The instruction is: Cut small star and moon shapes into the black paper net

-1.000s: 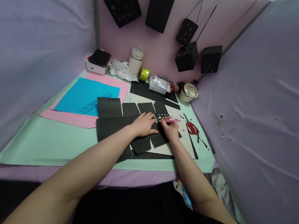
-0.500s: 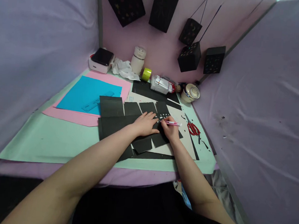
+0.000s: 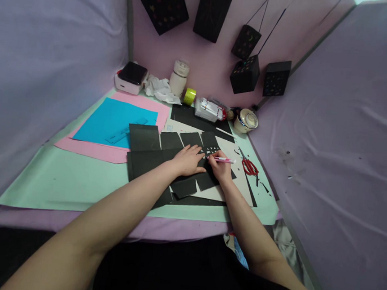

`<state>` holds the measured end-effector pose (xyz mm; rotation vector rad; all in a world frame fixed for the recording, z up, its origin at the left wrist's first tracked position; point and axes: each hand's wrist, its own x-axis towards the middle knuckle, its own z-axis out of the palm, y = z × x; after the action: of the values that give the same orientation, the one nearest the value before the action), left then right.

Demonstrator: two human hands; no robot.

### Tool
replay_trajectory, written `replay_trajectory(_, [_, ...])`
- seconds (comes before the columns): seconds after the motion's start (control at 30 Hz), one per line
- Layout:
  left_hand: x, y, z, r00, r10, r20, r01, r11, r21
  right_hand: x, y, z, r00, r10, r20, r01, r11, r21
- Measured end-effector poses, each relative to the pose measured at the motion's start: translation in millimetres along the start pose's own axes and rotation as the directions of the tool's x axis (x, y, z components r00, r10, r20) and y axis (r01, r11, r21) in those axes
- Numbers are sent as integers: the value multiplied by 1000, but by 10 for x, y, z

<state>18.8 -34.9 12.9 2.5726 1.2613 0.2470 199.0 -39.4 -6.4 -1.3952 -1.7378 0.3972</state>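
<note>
Here, left fingers [image 3: 194,151] splayed, right fingers [image 3: 213,161] pinch a pen-like tool [image 3: 225,160] (ruler [image 3: 126,131] print illegible).

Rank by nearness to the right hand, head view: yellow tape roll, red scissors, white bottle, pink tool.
1. Pink tool: held in the right hand.
2. Red scissors: right of the hand.
3. Yellow tape roll: back left.
4. White bottle: left of the tape.

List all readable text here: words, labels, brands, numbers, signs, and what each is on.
None can be read.
Blue ruler: markings too small.
White sheet under the black card: faint coloured marks near its far left, too blurred.
Clear box: marks on its white contents, too small.
Pink pen-like tool: no legible lettering.
</note>
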Motion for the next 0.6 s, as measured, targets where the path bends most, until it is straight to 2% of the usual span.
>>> replay_trajectory(0.6, [6,-8,15,1000,4,-11,-4,1000,-1,-5,-26,-7,1000,11,-12,-11,1000,17])
